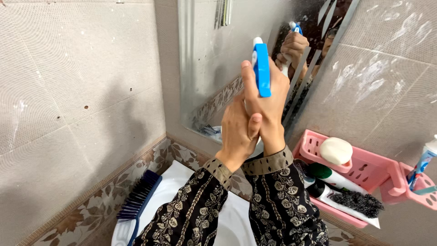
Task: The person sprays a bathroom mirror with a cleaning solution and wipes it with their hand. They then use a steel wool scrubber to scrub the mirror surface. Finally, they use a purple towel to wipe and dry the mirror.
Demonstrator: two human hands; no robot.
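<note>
A spray bottle (pixel 261 68) with a blue trigger is held up close in front of the mirror (pixel 214 59). The right hand (pixel 268 98) is closed around its neck, a finger laid along the trigger, and the left hand (pixel 239 132) is clasped around the bottle from below. A good result is judged to depend on the nozzle being kept facing the glass and the bottle being kept upright and steady. A white sink (pixel 182 182) lies below, with a blue brush (pixel 136 202) on its rim, and a pink shelf (pixel 364 168) hangs at the right.
</note>
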